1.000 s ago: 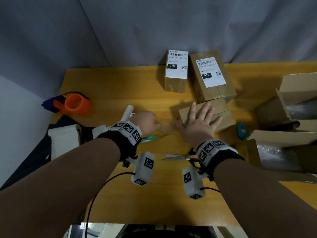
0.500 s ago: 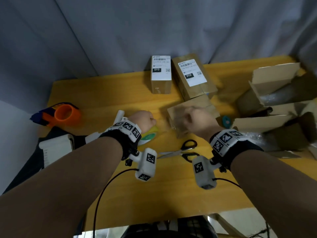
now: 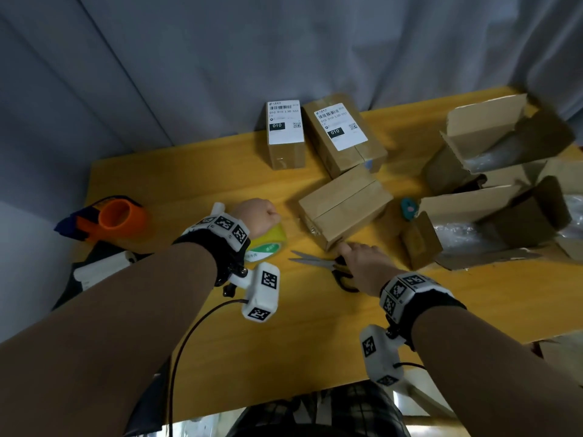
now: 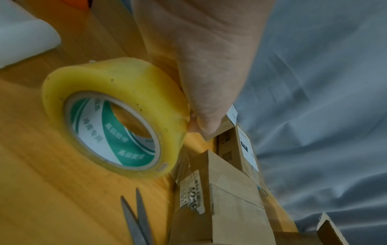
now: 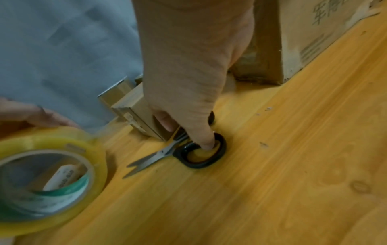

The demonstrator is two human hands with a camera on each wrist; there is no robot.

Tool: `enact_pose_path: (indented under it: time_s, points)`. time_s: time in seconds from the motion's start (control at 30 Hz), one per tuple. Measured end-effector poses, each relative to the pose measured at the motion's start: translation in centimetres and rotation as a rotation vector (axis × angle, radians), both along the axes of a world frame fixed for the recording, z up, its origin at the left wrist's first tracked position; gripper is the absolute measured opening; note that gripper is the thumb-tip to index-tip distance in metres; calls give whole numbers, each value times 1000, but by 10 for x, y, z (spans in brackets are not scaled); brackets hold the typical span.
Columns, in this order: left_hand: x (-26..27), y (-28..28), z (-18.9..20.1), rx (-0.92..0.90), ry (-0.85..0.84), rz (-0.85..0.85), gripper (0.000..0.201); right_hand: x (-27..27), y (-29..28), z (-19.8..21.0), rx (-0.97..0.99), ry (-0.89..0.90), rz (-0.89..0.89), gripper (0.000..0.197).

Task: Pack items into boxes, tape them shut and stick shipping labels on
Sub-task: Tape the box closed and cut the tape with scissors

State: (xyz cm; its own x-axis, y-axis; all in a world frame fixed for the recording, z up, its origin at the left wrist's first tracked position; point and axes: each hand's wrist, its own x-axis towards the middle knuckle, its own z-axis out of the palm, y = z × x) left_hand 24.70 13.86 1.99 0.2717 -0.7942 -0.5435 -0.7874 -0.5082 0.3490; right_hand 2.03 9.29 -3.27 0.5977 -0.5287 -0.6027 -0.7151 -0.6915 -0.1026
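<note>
My left hand [image 3: 258,216] [image 4: 199,82] grips a yellowish roll of clear tape [image 3: 268,244] [image 4: 117,122] [image 5: 48,179] standing on edge on the table. A plain closed cardboard box [image 3: 344,206] [image 4: 230,199] [image 5: 136,112] lies just right of the roll. A film of tape seems to run from the roll to the box's near end. Black-handled scissors [image 3: 315,263] [image 5: 167,152] [image 4: 136,220] lie flat in front of the box. My right hand [image 3: 362,263] [image 5: 188,82] is over their handles, one straight fingertip inside a loop.
Two labelled boxes [image 3: 285,134] [image 3: 344,134] stand at the back. Open cartons with plastic wrap [image 3: 492,146] [image 3: 504,222] crowd the right side. An orange tape dispenser [image 3: 116,216] and a white device [image 3: 101,269] sit at the left; a small teal object [image 3: 409,209] lies right of the plain box.
My right hand left the top of the plain box and came down toward me onto the scissors' handles. The left hand stayed on the tape roll.
</note>
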Motion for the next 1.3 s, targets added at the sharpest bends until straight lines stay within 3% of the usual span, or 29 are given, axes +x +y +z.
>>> enact_pose_path:
  time_s: [0.13,0.2,0.27,0.4,0.5,0.6,0.7,0.77,0.87,1.0,1.3]
  points:
    - [-2,-5,1,44,-63,-56,33,2,-5,17,192,-28,-80,47]
    - [-6,-8,-1,59,-125,-96,37,2,-12,30,293,48,-97,32]
    - [-10,-11,-3,70,-183,-130,41,0,-17,41,380,91,-124,32]
    - [-12,-15,-11,71,-204,-129,43,-13,-19,41,766,35,-367,61]
    - [-12,-19,-13,61,-190,-128,39,-18,-12,29,982,-52,-515,40]
    - [-11,-23,-16,82,-175,-152,34,-10,-3,18,1060,-169,-694,40]
    - [-9,-25,-21,111,-150,-144,33,3,3,8,1099,-208,-772,64]
    - [-7,-27,-24,111,-135,-133,32,11,6,2,1107,-246,-838,70]
    - [-5,-27,-27,105,-121,-103,29,22,10,-3,1140,-325,-892,62]
    - [-5,-29,-30,102,-131,-104,32,31,8,-7,1028,-448,-996,54]
    - [-6,-33,-41,186,-109,-109,35,24,5,-14,867,-580,-907,59]
